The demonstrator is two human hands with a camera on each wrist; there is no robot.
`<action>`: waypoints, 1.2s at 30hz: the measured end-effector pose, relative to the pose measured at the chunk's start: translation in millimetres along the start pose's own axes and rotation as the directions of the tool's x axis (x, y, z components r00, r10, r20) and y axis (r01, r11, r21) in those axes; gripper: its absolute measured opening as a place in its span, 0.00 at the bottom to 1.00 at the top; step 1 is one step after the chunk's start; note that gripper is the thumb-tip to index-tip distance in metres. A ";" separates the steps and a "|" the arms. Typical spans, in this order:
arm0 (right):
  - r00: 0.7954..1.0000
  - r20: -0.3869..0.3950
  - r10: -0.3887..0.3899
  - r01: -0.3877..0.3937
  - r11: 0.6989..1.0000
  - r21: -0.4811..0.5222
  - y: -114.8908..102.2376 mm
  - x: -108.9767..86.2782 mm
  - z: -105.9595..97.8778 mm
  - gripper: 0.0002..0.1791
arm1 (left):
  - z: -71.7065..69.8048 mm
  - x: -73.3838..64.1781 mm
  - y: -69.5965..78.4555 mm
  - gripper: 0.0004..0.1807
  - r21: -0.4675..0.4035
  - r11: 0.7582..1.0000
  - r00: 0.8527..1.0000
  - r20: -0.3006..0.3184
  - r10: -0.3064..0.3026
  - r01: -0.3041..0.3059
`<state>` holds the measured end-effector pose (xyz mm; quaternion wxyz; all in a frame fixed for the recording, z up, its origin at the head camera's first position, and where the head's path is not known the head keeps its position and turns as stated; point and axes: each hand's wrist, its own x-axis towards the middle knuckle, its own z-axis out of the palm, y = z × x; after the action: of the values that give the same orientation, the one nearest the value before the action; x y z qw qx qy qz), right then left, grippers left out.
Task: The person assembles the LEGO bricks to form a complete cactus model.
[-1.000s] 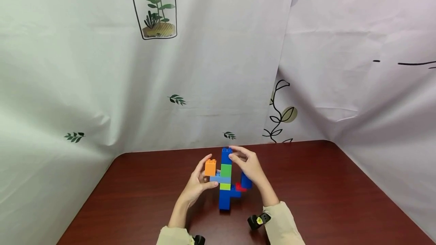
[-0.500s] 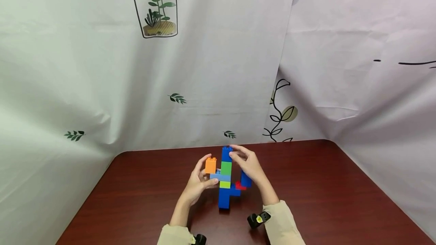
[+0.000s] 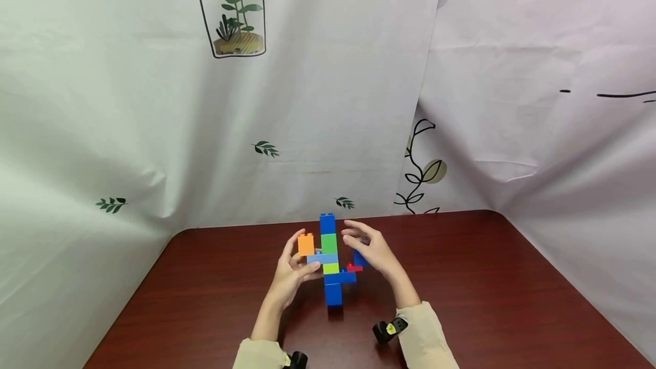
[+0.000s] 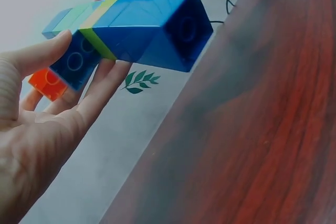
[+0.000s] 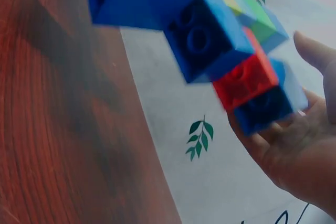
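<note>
A tower of toy building bricks stands tilted in the air in my left hand [image 3: 285,279]. Its thumb presses on the light blue brick [image 3: 323,258], with other fingers behind. That brick bears an orange brick [image 3: 306,245] at its left end. Up the column run blue bricks [image 3: 333,295], a lime brick [image 3: 331,268], a green brick [image 3: 329,244] and a top blue brick [image 3: 327,224]. On the right arm sit a red brick [image 5: 247,82] and a blue brick [image 3: 359,258]. Around that blue brick, my right hand [image 3: 378,254] has loosely bent fingers; contact is unclear.
Below lies a dark red-brown wooden table [image 3: 205,300]. A white cloth [image 3: 318,101] with printed plants hangs behind it and at both sides. Black devices [image 3: 390,330] are strapped near the sleeves.
The tower has shifted left and slightly up with my left hand. My right hand, earlier holding the top blue brick, has let go and now stands apart from it.
</note>
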<state>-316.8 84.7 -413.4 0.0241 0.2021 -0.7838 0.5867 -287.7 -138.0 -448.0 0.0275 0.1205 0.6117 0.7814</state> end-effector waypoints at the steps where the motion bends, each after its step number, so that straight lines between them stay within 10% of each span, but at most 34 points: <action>1: 1.000 0.019 0.005 -0.005 1.000 0.006 1.0 -0.4 -1.1 0.29 | -0.6 -0.2 0.5 0.46 -0.003 1.000 1.000 -0.016 0.002 -0.002; 10: 0.976 0.192 0.106 -0.128 0.986 0.106 7.8 -0.8 -4.7 0.45 | -2.3 -0.3 3.3 0.44 -0.021 1.000 0.996 -0.088 0.016 -0.018; 36: 0.955 0.275 0.106 -0.131 0.989 0.071 7.8 -3.4 -9.2 0.50 | -4.6 0.1 0.4 0.51 0.034 0.999 0.995 -0.095 0.004 0.000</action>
<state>-318.2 96.0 -418.6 -0.1275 0.2339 -0.7637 0.5881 -288.8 -142.5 -448.6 -0.0045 0.0840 0.6253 0.7759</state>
